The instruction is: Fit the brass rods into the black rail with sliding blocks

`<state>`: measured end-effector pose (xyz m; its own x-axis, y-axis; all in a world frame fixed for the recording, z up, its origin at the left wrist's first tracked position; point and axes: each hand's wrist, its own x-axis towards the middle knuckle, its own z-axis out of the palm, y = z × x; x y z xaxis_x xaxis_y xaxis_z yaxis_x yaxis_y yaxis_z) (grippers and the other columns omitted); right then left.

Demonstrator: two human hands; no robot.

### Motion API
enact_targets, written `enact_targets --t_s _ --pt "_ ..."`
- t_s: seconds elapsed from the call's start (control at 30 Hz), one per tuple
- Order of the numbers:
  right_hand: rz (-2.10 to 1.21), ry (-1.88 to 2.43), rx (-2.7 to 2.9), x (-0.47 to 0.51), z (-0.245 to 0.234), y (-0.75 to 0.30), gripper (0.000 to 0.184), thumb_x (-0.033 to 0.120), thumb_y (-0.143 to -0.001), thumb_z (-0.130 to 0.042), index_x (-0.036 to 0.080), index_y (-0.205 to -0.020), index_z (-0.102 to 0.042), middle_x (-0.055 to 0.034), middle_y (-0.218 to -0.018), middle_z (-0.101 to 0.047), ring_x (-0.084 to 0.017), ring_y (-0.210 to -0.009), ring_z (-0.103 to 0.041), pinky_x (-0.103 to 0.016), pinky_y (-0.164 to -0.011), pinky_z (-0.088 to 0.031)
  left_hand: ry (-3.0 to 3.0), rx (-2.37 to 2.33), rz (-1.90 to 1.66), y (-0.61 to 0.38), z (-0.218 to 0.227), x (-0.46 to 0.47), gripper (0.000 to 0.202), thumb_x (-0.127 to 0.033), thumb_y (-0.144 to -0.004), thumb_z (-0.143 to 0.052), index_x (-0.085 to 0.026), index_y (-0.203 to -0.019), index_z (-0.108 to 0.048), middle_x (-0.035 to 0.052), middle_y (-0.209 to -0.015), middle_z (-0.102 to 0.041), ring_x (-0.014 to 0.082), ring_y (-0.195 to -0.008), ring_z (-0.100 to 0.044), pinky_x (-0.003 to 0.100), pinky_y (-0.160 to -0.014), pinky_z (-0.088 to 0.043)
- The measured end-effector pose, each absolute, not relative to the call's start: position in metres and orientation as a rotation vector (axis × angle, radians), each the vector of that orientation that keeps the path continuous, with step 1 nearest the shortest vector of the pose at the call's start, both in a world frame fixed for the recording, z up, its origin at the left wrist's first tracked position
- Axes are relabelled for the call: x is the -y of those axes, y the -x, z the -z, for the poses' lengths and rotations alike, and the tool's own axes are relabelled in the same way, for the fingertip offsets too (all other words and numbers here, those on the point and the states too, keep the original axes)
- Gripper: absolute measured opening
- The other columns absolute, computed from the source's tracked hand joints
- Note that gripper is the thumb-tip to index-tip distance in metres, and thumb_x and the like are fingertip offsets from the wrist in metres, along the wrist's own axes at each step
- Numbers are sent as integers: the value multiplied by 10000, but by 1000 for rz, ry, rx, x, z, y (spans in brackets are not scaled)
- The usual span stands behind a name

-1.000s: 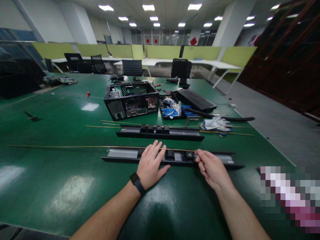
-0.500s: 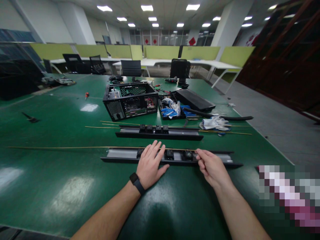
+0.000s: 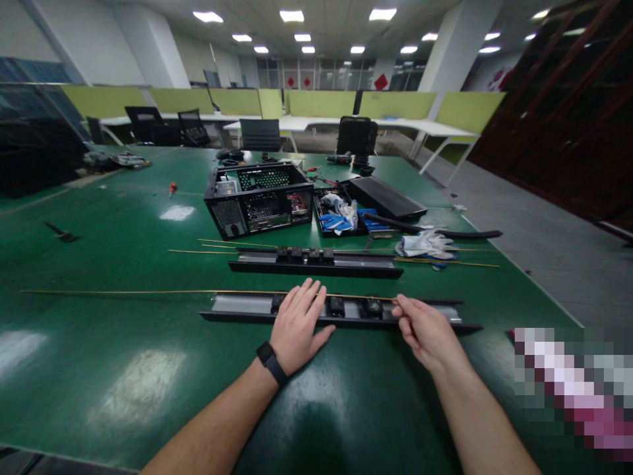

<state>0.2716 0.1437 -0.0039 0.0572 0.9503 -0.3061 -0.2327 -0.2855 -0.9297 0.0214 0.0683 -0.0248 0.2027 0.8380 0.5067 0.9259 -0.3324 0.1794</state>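
A long, thin brass-coloured rod point(image 3: 123, 291) runs along the far side of the nearer black channel point(image 3: 262, 317), sticking far out past its left end. My right hand point(image 3: 420, 328) pinches the rod's right end between thumb and fingers. My left hand point(image 3: 299, 330), wearing a black watch, lies with outstretched fingers over the middle of the channel, its fingertips reaching the rod. Black blocks sit in this channel: one point(image 3: 277, 303) is partly hidden by my left hand, another point(image 3: 337, 305) is just right of it, and a third point(image 3: 372, 307) is near my right hand.
Behind lies a second black channel point(image 3: 316, 268) with several blocks and thin rods beside it. Farther back stand an open computer case point(image 3: 257, 201), a black tray with gloves point(image 3: 341, 214) and a flat black cover point(image 3: 386, 196). White gloves point(image 3: 426, 244) lie at the right.
My right hand has shifted slightly to the right, drawing the rod along with it. The rod's left end has moved right too. My left hand stays in place.
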Motion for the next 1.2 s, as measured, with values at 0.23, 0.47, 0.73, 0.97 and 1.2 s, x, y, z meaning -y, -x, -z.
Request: enact_targets --t_s 0.23,0.47,0.73,0.97,1.2 --pt "-1395 1268 664 -148 6 -285 207 271 -740 -788 155 -768 -619 9 -610 -580 -40 -355 -389 -110 -227 -221 2305 1708 800 -21 24 -68 694 -399 -892 -597 -134 -1488 -359 135 -1509 -439 290 -1448 -323 476 -1184 -283" --pt "-1532 1234 661 -138 1 -261 209 304 -781 -766 146 -843 -645 -33 -688 -647 -31 -348 -369 -113 -230 -216 2312 1706 794 -21 24 -68 711 -413 -883 -609 -138 -1489 -358 132 -1508 -441 292 -1445 -329 479 -1182 -288" --pt "-1519 1225 676 -139 4 -262 168 264 -785 -748 149 -796 -627 6 -619 -575 -32 -347 -357 -113 -231 -214 2310 1691 796 -22 23 -69 719 -396 -881 -616 -157 -1502 -342 131 -1498 -456 292 -1436 -348 475 -1175 -300" --pt "-1403 1224 592 -143 4 -277 144 251 -805 -723 154 -774 -620 25 -591 -533 -35 -355 -365 -115 -232 -224 2301 1705 792 -20 24 -69 704 -400 -898 -591 -134 -1499 -337 136 -1506 -444 288 -1441 -339 473 -1179 -292" --pt "-1527 1202 748 -138 6 -261 231 330 -787 -759 127 -844 -665 0 -634 -581 -23 -348 -346 -113 -229 -201 2314 1709 800 -22 23 -69 702 -410 -892 -597 -136 -1490 -353 137 -1505 -445 293 -1440 -337 479 -1179 -287"
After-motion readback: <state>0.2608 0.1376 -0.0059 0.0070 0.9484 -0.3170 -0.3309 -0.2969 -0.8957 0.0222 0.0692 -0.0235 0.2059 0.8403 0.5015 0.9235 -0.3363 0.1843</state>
